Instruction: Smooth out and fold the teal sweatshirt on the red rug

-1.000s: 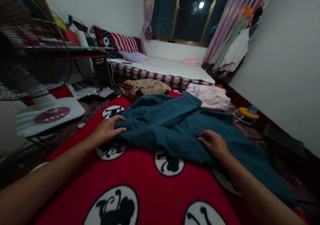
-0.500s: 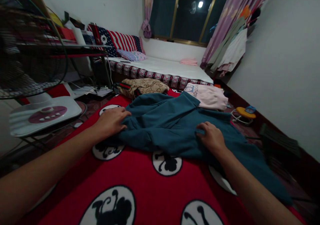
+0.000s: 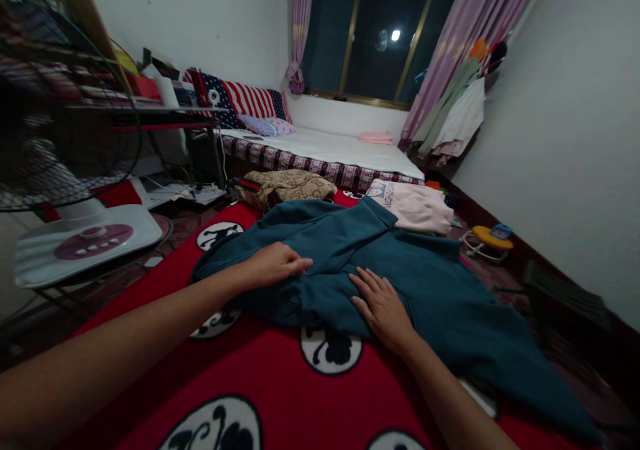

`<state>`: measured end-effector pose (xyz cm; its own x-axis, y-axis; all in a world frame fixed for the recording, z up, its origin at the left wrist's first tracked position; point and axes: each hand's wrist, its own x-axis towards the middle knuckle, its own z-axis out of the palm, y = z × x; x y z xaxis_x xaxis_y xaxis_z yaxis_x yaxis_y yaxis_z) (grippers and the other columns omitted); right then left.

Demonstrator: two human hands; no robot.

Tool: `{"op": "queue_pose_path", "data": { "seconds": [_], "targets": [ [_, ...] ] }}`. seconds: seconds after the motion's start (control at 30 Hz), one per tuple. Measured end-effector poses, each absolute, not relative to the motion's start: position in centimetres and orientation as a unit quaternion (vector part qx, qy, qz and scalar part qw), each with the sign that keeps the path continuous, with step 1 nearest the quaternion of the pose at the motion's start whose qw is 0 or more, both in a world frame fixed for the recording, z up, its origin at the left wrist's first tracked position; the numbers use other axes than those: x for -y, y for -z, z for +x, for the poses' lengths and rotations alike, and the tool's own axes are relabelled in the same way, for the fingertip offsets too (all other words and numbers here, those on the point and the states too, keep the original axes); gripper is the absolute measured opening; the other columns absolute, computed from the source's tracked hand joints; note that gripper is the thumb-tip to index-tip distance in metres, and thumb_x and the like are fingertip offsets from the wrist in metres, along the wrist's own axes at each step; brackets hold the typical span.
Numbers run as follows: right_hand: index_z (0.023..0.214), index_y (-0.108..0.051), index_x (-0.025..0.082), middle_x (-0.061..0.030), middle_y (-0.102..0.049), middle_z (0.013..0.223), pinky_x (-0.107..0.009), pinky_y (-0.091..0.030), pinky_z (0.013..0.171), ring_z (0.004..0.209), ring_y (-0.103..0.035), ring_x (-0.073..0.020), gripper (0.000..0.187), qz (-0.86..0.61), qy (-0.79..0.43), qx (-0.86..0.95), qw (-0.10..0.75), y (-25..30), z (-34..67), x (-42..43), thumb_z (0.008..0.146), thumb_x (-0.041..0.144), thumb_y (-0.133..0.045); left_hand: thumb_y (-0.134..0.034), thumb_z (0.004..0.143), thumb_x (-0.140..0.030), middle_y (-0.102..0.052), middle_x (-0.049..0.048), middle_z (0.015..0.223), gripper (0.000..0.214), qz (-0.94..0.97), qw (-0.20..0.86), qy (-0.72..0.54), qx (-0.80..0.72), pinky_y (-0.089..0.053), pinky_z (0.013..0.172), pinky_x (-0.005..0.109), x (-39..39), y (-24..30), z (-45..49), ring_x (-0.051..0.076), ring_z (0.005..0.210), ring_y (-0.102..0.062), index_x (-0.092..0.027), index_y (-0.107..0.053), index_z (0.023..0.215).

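Observation:
A dark teal garment (image 3: 400, 263) lies spread across a red blanket (image 3: 280, 377) with round black-and-white motifs. My left hand (image 3: 275, 265) rests on the garment near its middle, fingers curled and pinching a fold of the cloth. My right hand (image 3: 383, 307) lies flat on the garment's near edge, fingers apart, palm down. The two hands are close together, a short gap between them.
A tan patterned garment (image 3: 290, 185) and a pink folded garment (image 3: 417, 205) lie beyond the teal one. A bed (image 3: 330, 147) stands at the back under a window. A fan (image 3: 60, 137) and cluttered shelf stand at left; a small yellow stool (image 3: 493, 238) sits at right.
Both hands moved inward toward the garment's middle. The left hand slid right from the garment's left edge; the right hand shifted left and flattened out.

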<state>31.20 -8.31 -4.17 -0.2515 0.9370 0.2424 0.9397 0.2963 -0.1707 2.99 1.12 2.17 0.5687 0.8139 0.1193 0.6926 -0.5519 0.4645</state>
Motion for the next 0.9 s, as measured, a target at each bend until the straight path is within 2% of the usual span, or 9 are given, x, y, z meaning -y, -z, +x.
{"op": "queue_pose_path", "data": {
  "seconds": [0.1,0.2,0.33,0.43,0.57,0.63,0.67,0.77,0.9],
  "targets": [
    [0.140,-0.048,0.027,-0.0069,-0.043,0.149,-0.053,-0.030,0.112,0.139,-0.037,-0.0264,0.047,-0.596,0.001,0.786,0.167,3.9,31.0,8.2,0.096,0.042,-0.042,-0.053,0.086,-0.050,-0.071,0.0067,0.105,0.042,0.853,0.140,-0.219,-0.452,-0.048,0.082,0.029,-5.0,-2.0,5.0,0.023,0.096,-0.065,-0.020,-0.070,0.109],
    [0.138,-0.050,0.028,-0.0065,-0.045,0.148,-0.053,-0.030,0.112,0.138,-0.038,-0.0262,0.046,-0.595,-0.016,0.782,0.187,4.1,31.2,8.2,0.095,0.043,-0.044,-0.059,0.081,-0.055,-0.068,0.0094,0.110,0.054,0.820,0.122,-0.238,-0.506,-0.048,0.084,0.031,-7.4,-0.2,7.1,0.024,0.100,-0.063,-0.018,-0.063,0.121],
    [0.135,-0.052,0.027,-0.0066,-0.049,0.144,-0.050,-0.031,0.112,0.134,-0.044,-0.0253,0.045,-0.595,-0.051,0.766,0.240,4.3,31.5,8.5,0.094,0.044,-0.046,-0.056,0.082,-0.059,-0.068,0.0086,0.107,0.045,0.793,0.069,-0.263,-0.545,-0.046,0.085,0.035,-7.7,2.4,8.7,0.027,0.103,-0.061,-0.022,-0.067,0.106],
    [0.126,-0.060,0.026,-0.0070,-0.059,0.134,-0.044,-0.040,0.107,0.125,-0.053,-0.0249,0.040,-0.598,-0.079,0.751,0.268,3.4,31.8,7.9,0.092,0.043,-0.050,-0.055,0.084,-0.058,-0.068,0.0075,0.103,0.039,0.788,0.054,-0.285,-0.543,-0.045,0.085,0.036,-7.5,3.3,8.9,0.026,0.102,-0.060,-0.023,-0.068,0.098],
    [0.099,-0.071,0.022,-0.0052,-0.074,0.099,-0.036,-0.053,0.083,0.088,-0.069,-0.0229,0.031,-0.628,-0.169,0.705,0.282,0.4,33.6,3.4,0.091,0.043,-0.049,-0.056,0.085,-0.054,-0.069,0.0062,0.092,0.033,0.792,0.069,-0.289,-0.534,-0.044,0.081,0.036,-7.7,3.3,8.6,0.025,0.094,-0.062,-0.022,-0.068,0.084],
    [0.096,-0.070,0.020,-0.0039,-0.074,0.089,-0.033,-0.055,0.074,0.068,-0.070,-0.0188,0.027,-0.665,-0.172,0.653,0.319,-1.5,35.1,-0.3,0.090,0.038,-0.051,-0.057,0.085,-0.049,-0.068,0.0048,0.085,0.029,0.790,0.080,-0.289,-0.534,-0.044,0.077,0.035,-7.8,3.2,8.5,0.023,0.088,-0.062,-0.022,-0.067,0.081],
    [0.097,-0.069,0.019,-0.0038,-0.074,0.090,-0.032,-0.055,0.073,0.065,-0.069,-0.0174,0.024,-0.685,-0.150,0.630,0.333,-2.3,35.9,-2.3,0.088,0.033,-0.053,-0.057,0.086,-0.046,-0.068,0.0039,0.082,0.026,0.789,0.087,-0.289,-0.535,-0.044,0.075,0.034,-7.8,3.2,8.5,0.022,0.086,-0.063,-0.022,-0.066,0.081],
    [0.106,-0.067,0.014,-0.0078,-0.072,0.103,-0.033,-0.054,0.083,0.069,-0.070,-0.0167,0.027,-0.729,-0.081,0.587,0.343,-4.3,37.8,-7.8,0.083,0.018,-0.054,-0.058,0.086,-0.040,-0.067,0.0025,0.081,0.020,0.787,0.101,-0.293,-0.534,-0.043,0.074,0.033,-7.9,3.3,8.5,0.021,0.085,-0.063,-0.023,-0.066,0.081],
    [0.112,-0.064,0.011,-0.0145,-0.066,0.119,-0.037,-0.048,0.097,0.098,-0.068,-0.0231,0.042,-0.750,-0.042,0.568,0.336,-4.9,38.4,-13.2,0.071,0.007,-0.059,-0.062,0.085,-0.039,-0.066,0.0057,0.094,0.018,0.778,0.078,-0.320,-0.534,-0.045,0.081,0.033,-7.9,3.6,8.5,0.023,0.096,-0.060,-0.022,-0.066,0.083]
  ]
}}
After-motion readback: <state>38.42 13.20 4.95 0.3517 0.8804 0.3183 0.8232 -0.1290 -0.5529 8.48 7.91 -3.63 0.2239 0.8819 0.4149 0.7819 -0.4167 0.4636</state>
